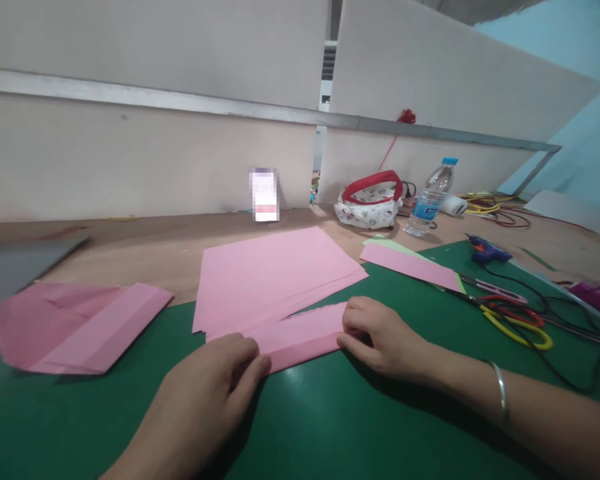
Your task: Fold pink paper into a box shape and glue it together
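Note:
A folded strip of pink paper (300, 337) lies across the green mat (300, 427), with a crease running along its length. My left hand (217, 373) grips its left end, thumb on the near edge and fingers curled over the top. At the right end, my right hand (380, 333) pinches the same strip between thumb and bent fingers. Just behind it is a stack of flat pink paper sheets (270, 273), partly overlapped by the strip. Off to the left rests a folded pink paper piece (80, 327).
Scissors (515, 320) with red and yellow handles, a glue gun (487, 250) and black cords lie at right. Pink and green paper strips (410, 263) are near them. Behind stand a water bottle (430, 200), a white-and-red pouch (367, 203) and a blurred phone (265, 195).

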A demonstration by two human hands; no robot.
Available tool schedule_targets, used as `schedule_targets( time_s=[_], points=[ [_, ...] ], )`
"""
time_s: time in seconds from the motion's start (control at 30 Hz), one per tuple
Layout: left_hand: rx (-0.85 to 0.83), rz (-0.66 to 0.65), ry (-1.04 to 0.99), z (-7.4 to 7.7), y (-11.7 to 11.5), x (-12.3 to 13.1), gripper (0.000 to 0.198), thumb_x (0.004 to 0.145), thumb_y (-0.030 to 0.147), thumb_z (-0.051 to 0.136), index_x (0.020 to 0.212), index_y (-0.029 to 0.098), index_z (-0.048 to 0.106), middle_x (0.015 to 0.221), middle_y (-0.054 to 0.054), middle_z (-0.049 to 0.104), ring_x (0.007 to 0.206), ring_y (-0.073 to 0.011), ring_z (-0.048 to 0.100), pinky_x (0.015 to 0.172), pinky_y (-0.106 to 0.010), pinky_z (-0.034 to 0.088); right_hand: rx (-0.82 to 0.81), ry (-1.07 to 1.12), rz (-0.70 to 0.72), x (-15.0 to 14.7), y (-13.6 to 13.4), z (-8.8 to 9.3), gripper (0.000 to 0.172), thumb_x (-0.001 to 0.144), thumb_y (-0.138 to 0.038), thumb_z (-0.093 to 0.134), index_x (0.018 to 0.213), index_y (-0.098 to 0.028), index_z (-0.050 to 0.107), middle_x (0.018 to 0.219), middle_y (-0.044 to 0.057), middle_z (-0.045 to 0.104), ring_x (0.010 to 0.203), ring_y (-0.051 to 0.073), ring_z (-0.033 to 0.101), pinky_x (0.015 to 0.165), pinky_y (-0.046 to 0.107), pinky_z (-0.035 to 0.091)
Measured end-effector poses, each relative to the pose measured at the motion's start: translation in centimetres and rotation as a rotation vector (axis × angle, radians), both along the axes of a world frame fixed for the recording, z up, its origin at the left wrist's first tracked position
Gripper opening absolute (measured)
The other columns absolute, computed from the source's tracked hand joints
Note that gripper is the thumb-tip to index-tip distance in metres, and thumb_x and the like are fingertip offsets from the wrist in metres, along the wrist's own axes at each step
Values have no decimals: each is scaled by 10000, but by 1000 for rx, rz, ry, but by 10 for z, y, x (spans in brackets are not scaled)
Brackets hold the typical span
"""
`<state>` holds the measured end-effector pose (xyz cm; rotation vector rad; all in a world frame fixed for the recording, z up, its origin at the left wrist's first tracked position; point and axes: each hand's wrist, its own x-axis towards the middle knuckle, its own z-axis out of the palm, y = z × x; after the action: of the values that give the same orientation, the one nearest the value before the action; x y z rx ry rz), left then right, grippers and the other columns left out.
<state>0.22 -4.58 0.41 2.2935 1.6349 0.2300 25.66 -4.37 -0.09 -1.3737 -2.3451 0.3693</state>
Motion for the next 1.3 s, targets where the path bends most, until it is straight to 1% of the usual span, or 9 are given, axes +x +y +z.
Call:
schedule_targets(
  time_s=[0.33, 0.5, 0.6, 0.7, 0.87, 0.97, 1.07, 1.2, 1.3],
  points=[
    [17, -16, -11, -3, 3, 0, 386, 893, 432, 344, 586, 201, 372, 649, 27, 506, 644, -161, 497, 592, -283, 313, -22, 0, -6, 0, 0, 0, 256, 834, -180, 534, 656, -187, 349, 718, 0, 449, 694, 140, 396, 626, 269, 297],
    [25, -20, -32, -4, 3, 0, 381, 888, 427, 353, 581, 202, 360, 646, 29, 500, 644, -160, 497, 590, -281, 312, -58, 49, -35, -2, -1, 3, 263, 821, -172, 555, 638, -181, 366, 709, -3, 459, 698, 139, 411, 626, 268, 299],
    [-2, 14, -39, -4, 3, -1, 358, 873, 421, 369, 587, 207, 378, 629, 32, 509, 632, -161, 505, 582, -280, 312, -96, 93, -84, -3, -1, 4, 246, 813, -170, 572, 637, -177, 400, 696, -8, 471, 679, 133, 425, 613, 264, 303],
    [-60, 71, -53, -3, 4, 0, 366, 859, 468, 376, 598, 216, 422, 602, 36, 520, 608, -165, 510, 558, -281, 306, -130, 138, -127, -4, 0, 3, 236, 816, -172, 575, 632, -174, 427, 681, -14, 483, 662, 125, 440, 605, 260, 311],
    [-83, 110, -78, -1, 6, 2, 433, 844, 535, 366, 556, 215, 420, 575, 34, 521, 591, -166, 511, 544, -281, 303, -139, 184, -140, -4, 0, 3, 239, 813, -171, 582, 612, -170, 452, 674, -19, 480, 654, 119, 450, 605, 255, 327],
    [-122, 129, -104, 1, 6, 2, 412, 823, 533, 400, 564, 220, 472, 573, 34, 540, 593, -169, 521, 545, -278, 319, -185, 217, -107, -2, -1, 5, 161, 813, -181, 599, 661, -167, 546, 711, -13, 518, 686, 118, 482, 628, 251, 344],
    [-169, 115, -189, 2, 6, -1, 373, 799, 535, 440, 614, 230, 548, 605, 33, 572, 633, -178, 544, 567, -275, 355, -223, 212, -48, -1, -1, 6, 112, 798, -215, 640, 699, -177, 605, 745, -14, 553, 719, 119, 502, 662, 257, 346],
    [-211, 70, -256, 4, 6, -2, 383, 790, 525, 448, 575, 221, 537, 599, 28, 563, 621, -175, 535, 561, -272, 364, -234, 209, -44, 0, -1, 6, 166, 807, -231, 635, 663, -173, 578, 721, -19, 538, 702, 116, 496, 652, 258, 340],
    [-195, 68, -234, 5, 6, -1, 371, 795, 512, 445, 583, 221, 535, 610, 23, 568, 637, -184, 537, 570, -282, 367, -216, 198, -76, -3, -2, 6, 195, 808, -192, 615, 631, -169, 537, 705, -19, 511, 699, 121, 483, 642, 261, 333]
  ],
)
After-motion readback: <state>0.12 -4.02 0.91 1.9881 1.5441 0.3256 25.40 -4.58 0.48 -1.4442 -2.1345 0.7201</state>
